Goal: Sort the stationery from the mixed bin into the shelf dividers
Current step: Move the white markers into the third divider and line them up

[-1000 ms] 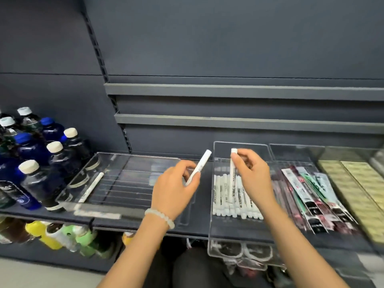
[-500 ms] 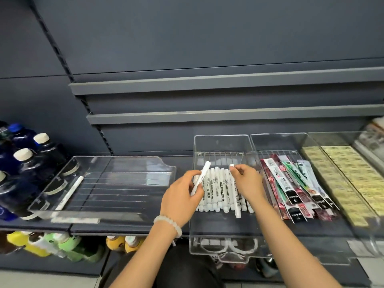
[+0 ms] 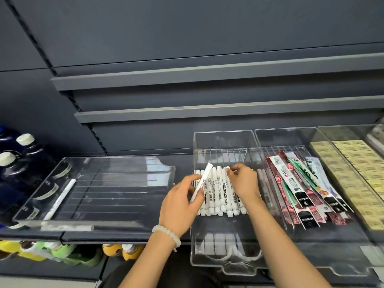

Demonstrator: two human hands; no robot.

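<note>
While left hand (image 3: 180, 206) pinches one white marker (image 3: 201, 182) betw. thumb and fingers, right hand (image 3: 243, 182) rests on the marker row (image 3: 218, 193) in centre clear tray (image 3: 223, 142), fingertips curled onto a cap at the far end; whether it grips one, can't tell.

Step, by my read: placing/squaring markers in their divider. Next: lay held marker down parallel w/ row.

Held marker: above tray's left edge, long axis near-to-far, tilted, cap end up and away. Row: same near-far axis.

Wide tray (image 3: 97, 222) at left holds a single white pen (image 3: 61, 199).
</note>
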